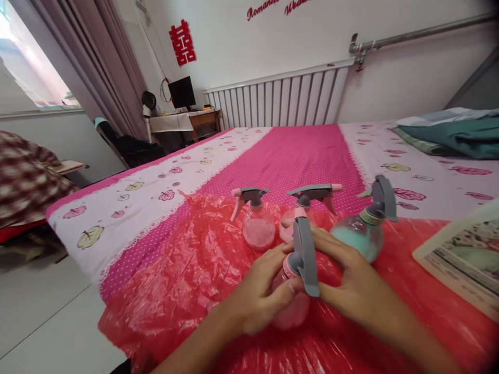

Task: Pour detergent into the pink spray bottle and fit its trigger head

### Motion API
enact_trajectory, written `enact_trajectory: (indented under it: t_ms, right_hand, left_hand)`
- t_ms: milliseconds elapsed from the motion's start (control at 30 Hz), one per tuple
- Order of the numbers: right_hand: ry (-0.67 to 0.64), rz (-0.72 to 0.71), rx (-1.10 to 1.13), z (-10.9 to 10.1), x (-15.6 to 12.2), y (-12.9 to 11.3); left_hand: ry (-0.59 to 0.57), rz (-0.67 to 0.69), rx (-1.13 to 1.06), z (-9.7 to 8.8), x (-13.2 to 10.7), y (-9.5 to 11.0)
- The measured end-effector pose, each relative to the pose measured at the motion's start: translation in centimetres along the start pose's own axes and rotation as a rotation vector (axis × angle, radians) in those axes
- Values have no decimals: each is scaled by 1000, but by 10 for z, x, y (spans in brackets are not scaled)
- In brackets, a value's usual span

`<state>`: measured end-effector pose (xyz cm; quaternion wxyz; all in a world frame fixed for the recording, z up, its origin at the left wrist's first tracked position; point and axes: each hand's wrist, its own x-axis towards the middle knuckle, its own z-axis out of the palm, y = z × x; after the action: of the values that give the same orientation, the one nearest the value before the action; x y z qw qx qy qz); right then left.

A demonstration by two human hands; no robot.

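Note:
Closest to me is a spray bottle (306, 254) with a grey and pink trigger head and pink liquid inside. My left hand (257, 296) is wrapped round its neck and upper body from the left. From the right, my right hand (351, 275) closes on the same bottle, fingers partly hidden behind the sprayer head. Just beyond stand a pink spray bottle (259, 231) on the left and another pink one (317, 192), mostly covered by my hands. A spray bottle with green liquid (360, 234) stands beyond my right hand. Crinkled red plastic (187, 265) lies beneath them all.
The plastic lies on a bed (296, 150) with a pink patterned sheet. A printed paper (463, 259) rests at right, folded bedding (456, 132) at the far right. Behind are a radiator (280, 101) and a desk with a monitor (181, 93). A person's checked sleeve (27, 176) shows at left.

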<state>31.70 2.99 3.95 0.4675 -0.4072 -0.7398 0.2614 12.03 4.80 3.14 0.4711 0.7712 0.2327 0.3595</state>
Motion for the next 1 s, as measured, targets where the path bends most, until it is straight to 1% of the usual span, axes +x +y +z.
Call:
enact_trajectory:
  t_ms: [167, 367, 433, 600, 800, 1000]
  right_hand:
    - [-15, 16, 59, -2, 2, -6]
    - [-20, 35, 116, -4, 3, -11]
    - [-15, 32, 134, -4, 3, -12]
    - [-23, 49, 78, 0, 3, -9]
    - [-18, 12, 66, -1, 2, -3]
    - [-21, 4, 52, -3, 0, -2]
  left_hand:
    - [6, -40, 10, 0, -1, 0]
    - [-26, 18, -26, -2, 2, -2]
    - [-21, 14, -7, -1, 3, -3]
    - [1, -7, 30, 2, 4, -5]
    - [26, -8, 69, 3, 4, -3]
    - [27, 44, 26, 4, 7, -5]
